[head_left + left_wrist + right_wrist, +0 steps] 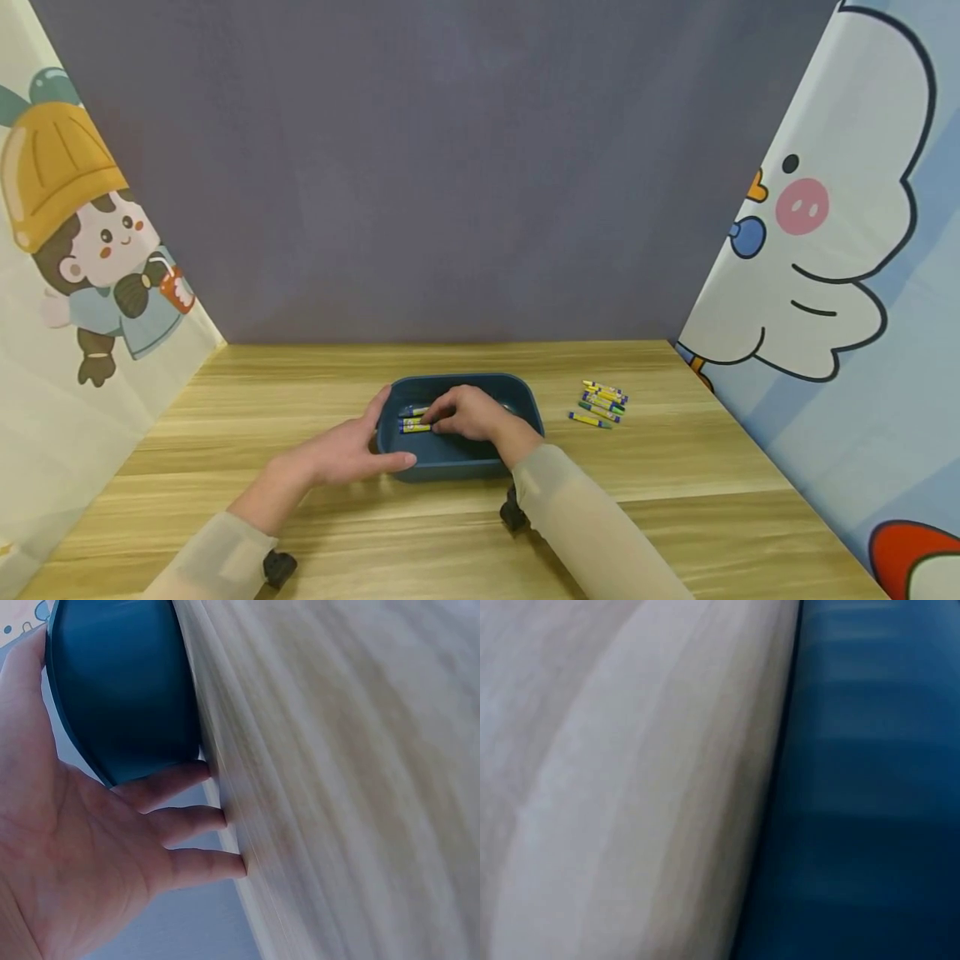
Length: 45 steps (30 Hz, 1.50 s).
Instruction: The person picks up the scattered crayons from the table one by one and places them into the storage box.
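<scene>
The yellow-wrapped crayons [415,428] lie at the left inside a dark blue tray [465,473], low in the centre of the head view. The right hand [471,414] reaches over them with fingers bent, and its thumb and fingertips appear to pinch the right end of the nearest crayon. The left hand [341,452] spreads its straight fingers and thumb about the tray's left end, resting on it without wrapping it. The hands are apart.

Each crayon should be light and stiff, yet brittle enough to snap if bent; its round shape could roll, while a paper-like wrapper would give fair grip, so mid-barrel seems the best hold. The tray looks rigid and smooth, best steadied by its rim.

A loose group of crayons [600,404] lies right of centre, overlapping too much for a sure count. The right hand hides part of the tray's floor and its own contact with the crayon. The right wrist view is blurred and shows no fingers; the left cuts off most of the tray.
</scene>
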Tool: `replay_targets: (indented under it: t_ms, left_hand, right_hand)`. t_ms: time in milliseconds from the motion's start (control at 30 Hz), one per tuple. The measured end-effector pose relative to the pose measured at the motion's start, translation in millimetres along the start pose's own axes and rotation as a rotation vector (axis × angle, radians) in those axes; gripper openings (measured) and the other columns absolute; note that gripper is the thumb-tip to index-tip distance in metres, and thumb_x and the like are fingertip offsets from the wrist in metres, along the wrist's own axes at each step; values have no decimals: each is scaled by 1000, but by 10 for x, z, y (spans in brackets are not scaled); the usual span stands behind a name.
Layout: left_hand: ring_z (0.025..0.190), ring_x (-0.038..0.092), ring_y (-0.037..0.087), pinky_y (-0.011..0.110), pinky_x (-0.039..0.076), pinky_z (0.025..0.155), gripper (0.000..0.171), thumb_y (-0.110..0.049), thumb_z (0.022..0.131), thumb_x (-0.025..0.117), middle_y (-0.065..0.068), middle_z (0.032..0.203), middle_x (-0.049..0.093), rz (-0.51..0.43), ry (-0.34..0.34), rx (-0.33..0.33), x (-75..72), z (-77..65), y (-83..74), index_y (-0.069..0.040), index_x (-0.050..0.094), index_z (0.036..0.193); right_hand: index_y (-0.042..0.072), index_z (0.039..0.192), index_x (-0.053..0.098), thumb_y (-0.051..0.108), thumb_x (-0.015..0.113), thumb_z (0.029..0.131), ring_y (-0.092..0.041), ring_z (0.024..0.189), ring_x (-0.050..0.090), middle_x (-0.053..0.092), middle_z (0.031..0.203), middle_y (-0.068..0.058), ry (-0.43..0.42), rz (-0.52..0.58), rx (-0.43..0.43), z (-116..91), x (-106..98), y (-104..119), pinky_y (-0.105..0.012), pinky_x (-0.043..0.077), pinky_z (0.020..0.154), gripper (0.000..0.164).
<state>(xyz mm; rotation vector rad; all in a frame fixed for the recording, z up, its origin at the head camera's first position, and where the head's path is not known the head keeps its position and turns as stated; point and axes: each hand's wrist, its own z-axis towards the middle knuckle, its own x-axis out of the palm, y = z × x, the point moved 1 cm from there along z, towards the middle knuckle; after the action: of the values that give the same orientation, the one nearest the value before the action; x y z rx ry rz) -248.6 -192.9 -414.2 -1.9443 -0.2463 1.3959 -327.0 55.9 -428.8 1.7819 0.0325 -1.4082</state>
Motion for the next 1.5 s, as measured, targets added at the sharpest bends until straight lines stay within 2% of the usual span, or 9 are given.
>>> replay_targets:
  t_ms: [367, 533, 733, 867, 1000, 1167, 1333, 1500]
  left_hand:
    - [137, 65, 34, 60, 51, 114, 127, -68, 98, 73, 27, 157, 59, 6, 1, -17, -6, -16, -18, -13, -11, 177]
    - [139, 63, 36, 60, 50, 115, 128, -70, 97, 72, 28, 159, 57, 11, 8, -24, -3, -26, -24, -12, -10, 177]
    - [137, 64, 34, 60, 50, 116, 129, -70, 96, 73, 26, 156, 59, 9, 4, -23, 0, -30, -31, -11, -9, 177]
    - [135, 65, 33, 61, 50, 115, 129, -69, 96, 74, 26, 154, 61, 12, -5, -18, -1, -31, -28, -11, -8, 177]
    - [133, 65, 33, 60, 50, 114, 130, -68, 95, 76, 26, 151, 63, 22, -19, -18, -2, -28, -29, -11, -7, 177]
    - [132, 67, 33, 59, 51, 114, 131, -70, 95, 75, 27, 146, 67, 44, -24, -30, 5, -37, -30, -11, -9, 177]
    - [121, 69, 26, 56, 52, 110, 131, -69, 95, 75, 23, 140, 71, 37, -26, -20, 14, -17, -21, -11, -10, 177]
    - [118, 68, 24, 54, 51, 110, 131, -68, 95, 76, 20, 138, 72, 30, -28, -8, 22, -1, -10, -12, -10, 177]
  right_hand:
    - [25, 118, 87, 17, 81, 101, -16, 114, 69, 79, 128, 3, -25, 30, 11, -16, -18, 16, -40, 57, 104, 20]
    - [27, 119, 86, 21, 80, 103, -10, 108, 68, 79, 127, 6, -59, 32, -5, -35, -60, 42, -33, 57, 95, 19]
    - [19, 126, 84, 21, 76, 106, -12, 105, 69, 79, 128, 2, -79, 100, -73, -178, -246, 126, -31, 58, 88, 22]
    - [16, 126, 84, 21, 77, 105, -14, 98, 68, 78, 124, -2, -141, 157, -98, -328, -461, 105, -29, 57, 83, 23]
    - [16, 126, 84, 21, 78, 104, -12, 81, 62, 76, 118, -5, -196, 157, -79, -505, -656, -49, -29, 54, 71, 23]
    - [11, 127, 82, 21, 78, 104, -12, 67, 54, 75, 118, -9, -254, 170, -35, -762, -849, -335, -28, 48, 61, 25]
    - [15, 131, 81, 26, 75, 107, -13, 63, 52, 75, 120, -9, -283, 150, 60, -1066, -1013, -640, -30, 47, 56, 27]
    - [16, 132, 80, 28, 73, 108, -14, 65, 52, 74, 124, -13, -301, 94, 136, -1330, -1122, -1002, -31, 48, 57, 28]
